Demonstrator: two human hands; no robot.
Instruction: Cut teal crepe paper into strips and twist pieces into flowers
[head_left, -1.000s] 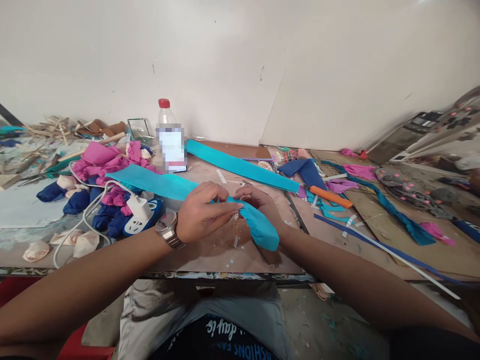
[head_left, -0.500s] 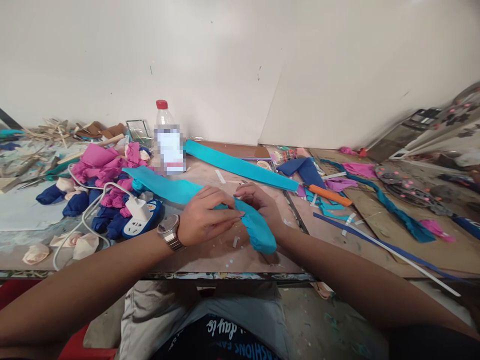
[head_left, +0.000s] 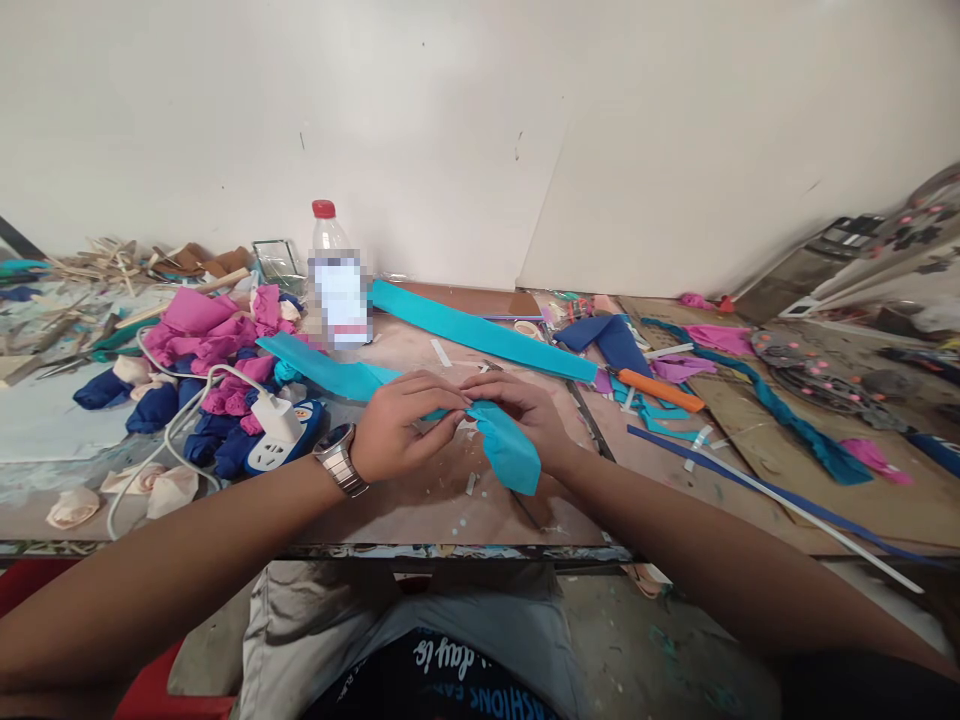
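Note:
A turquoise crepe-paper strip (head_left: 510, 447) passes through both my hands above the table. My left hand (head_left: 409, 415) pinches it near the middle, a watch on its wrist. My right hand (head_left: 525, 410) meets the left and grips the strip between thumb and fingers; the fingertips partly hide the pinched spot. One end of the strip hangs down toward me, slightly puckered, and the other trails left toward rolled paper pieces. Beyond my hands lies a second, flat turquoise strip (head_left: 480, 335), close to an orange utility knife (head_left: 660, 390).
To the left are pink paper rosettes (head_left: 202, 325), navy ones (head_left: 150, 407) and a power strip (head_left: 289, 437) with a white cable. A phone (head_left: 341, 300) leans against a red-capped bottle (head_left: 324, 212). On the right lie a white stick (head_left: 825, 525) and paper scraps.
My hands have drawn closer together on the strip. Its near end has turned and pulled up slightly, and its far end has shifted right.

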